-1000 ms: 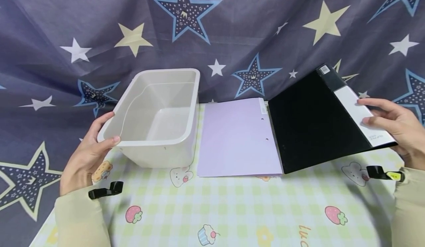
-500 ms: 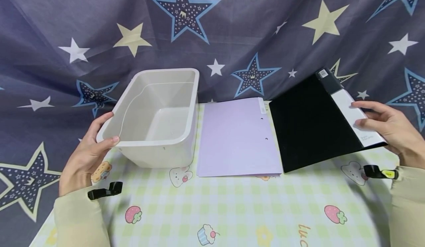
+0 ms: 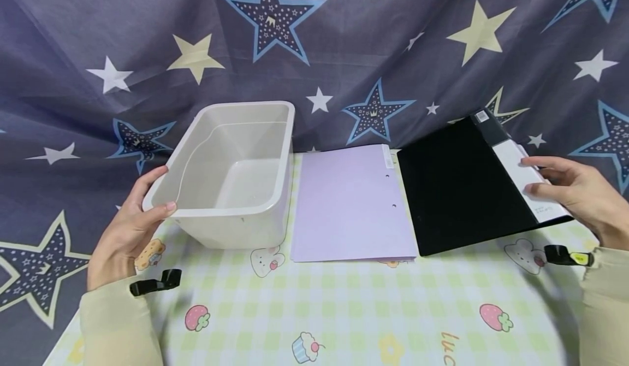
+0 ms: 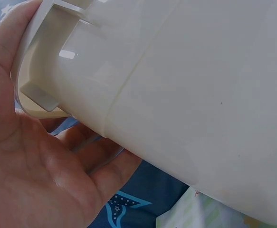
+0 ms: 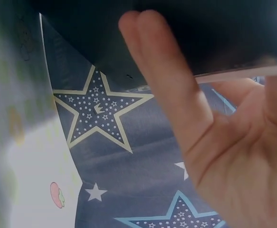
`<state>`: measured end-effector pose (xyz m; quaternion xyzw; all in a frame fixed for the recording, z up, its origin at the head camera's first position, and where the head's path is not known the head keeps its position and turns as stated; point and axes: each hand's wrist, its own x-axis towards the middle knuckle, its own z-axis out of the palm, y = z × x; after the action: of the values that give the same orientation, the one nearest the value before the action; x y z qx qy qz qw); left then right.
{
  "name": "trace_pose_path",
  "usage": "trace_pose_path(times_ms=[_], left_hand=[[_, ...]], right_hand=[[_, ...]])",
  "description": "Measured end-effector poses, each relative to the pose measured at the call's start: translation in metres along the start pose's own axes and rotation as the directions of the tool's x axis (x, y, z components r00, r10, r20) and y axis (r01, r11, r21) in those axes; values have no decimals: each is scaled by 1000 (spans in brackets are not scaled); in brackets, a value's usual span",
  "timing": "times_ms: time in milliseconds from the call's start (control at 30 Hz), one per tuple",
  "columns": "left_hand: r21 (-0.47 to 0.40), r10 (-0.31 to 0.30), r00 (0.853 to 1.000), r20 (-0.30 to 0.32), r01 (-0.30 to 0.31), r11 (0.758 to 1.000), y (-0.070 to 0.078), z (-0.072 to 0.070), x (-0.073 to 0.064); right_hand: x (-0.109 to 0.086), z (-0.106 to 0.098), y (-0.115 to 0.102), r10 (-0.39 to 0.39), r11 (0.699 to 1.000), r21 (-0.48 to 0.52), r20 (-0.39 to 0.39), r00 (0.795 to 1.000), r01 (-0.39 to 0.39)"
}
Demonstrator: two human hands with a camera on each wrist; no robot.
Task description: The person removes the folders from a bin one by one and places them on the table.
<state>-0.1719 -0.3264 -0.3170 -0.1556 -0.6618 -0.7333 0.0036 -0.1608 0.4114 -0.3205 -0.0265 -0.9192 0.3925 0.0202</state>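
Observation:
On the left, my left hand grips the near-left corner of a white plastic tub, thumb on the rim. The left wrist view shows fingers against the outer wall. Beside the tub a lavender folder, with two holes near its right edge, lies flat. A black binder with a white spine label slants up to the right, its left edge low by the folder. My right hand holds it by the spine, thumb and a finger on the label; from the right wrist, two fingers reach beneath the cover.
A green-and-white checked tablecloth with strawberry and cupcake prints covers the table. Close behind hangs a dark curtain with stars. Small black devices are strapped at both wrists.
My right hand has shifted a little left and down, lowering the raised spine side of the binder. The left hand, tub and lavender folder stay in place.

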Motion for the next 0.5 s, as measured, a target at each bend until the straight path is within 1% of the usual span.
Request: trace_pose_path(times_ms=[67, 233, 333, 500], left_hand=[[3, 1, 1000, -1, -1, 1000, 0, 0, 0], [-11, 1, 1000, -10, -1, 1000, -1, 0, 0], [-9, -4, 1000, -13, 3, 1000, 0, 1, -1], [0, -6, 1000, -18, 6, 1000, 0, 1, 0]], right_hand=[[1, 0, 1, 4, 999, -34, 1, 1000, -3], [4, 0, 3, 18, 997, -81, 20, 1000, -16], [5, 0, 5, 16, 996, -93, 21, 1000, -14], [5, -1, 8, -5, 994, -107, -1, 1000, 5]])
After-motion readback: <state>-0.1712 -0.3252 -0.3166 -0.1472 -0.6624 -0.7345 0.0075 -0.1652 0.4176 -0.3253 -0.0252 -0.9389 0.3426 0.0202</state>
